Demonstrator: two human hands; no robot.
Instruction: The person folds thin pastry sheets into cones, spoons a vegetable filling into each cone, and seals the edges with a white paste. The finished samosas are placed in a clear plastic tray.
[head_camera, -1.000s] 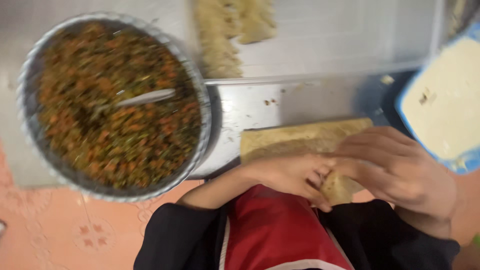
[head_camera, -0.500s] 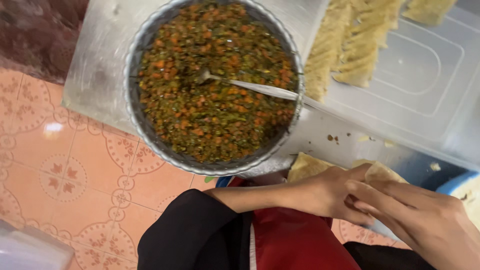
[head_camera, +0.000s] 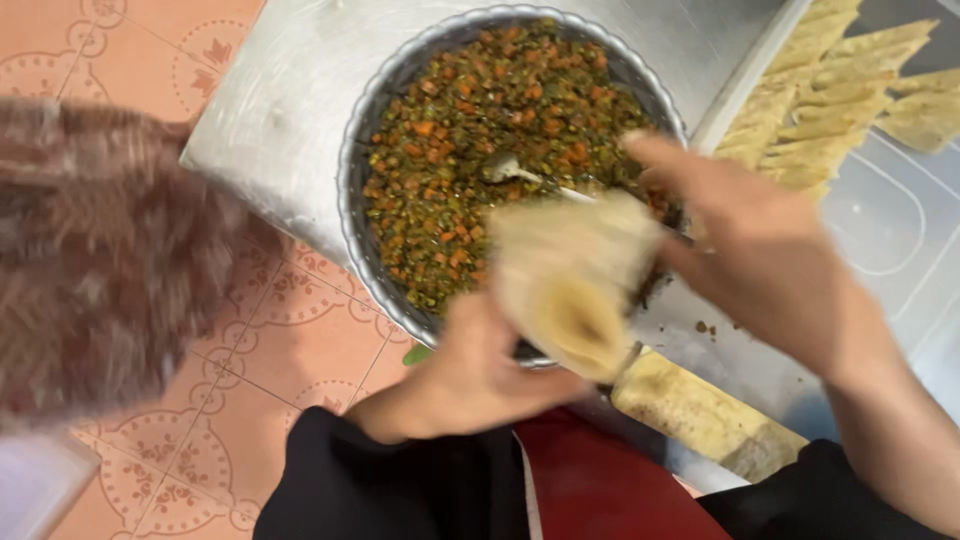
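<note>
Lifted since half a second ago, the pastry cone (head_camera: 572, 300) now hangs over the filling bowl's (head_camera: 352, 190) near rim, gripped by the left hand (head_camera: 470, 375). Right hand (head_camera: 745, 250) reaches, fingers spread, toward the spoon (head_camera: 510, 170); a loosened grip could unroll the cone.

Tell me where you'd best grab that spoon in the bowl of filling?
By the handle end of the spoon, probably, coming from the right. Its scoop end lies on the filling near the middle of the bowl, while the handle slants toward the right rim, where the right hand reaches.
</note>
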